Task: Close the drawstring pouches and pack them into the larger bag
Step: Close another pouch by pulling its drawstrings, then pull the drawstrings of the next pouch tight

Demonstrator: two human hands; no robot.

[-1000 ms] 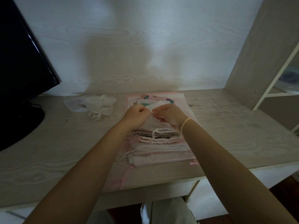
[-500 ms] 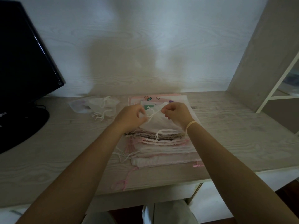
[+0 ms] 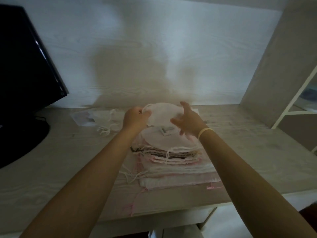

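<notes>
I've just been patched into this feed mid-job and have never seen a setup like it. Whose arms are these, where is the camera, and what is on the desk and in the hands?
There is no machine here: a person works bare-handed, and the one camera sits on their head, looking forward and down. The left hand grips the cord of a white pouch, lifted over a stack of folded pouches on the desk. The right hand is open beside the pouch; whether it touches it I cannot tell. The stack lies on a flat pink bag. More pouches lie to the left, near a dark monitor.
</notes>
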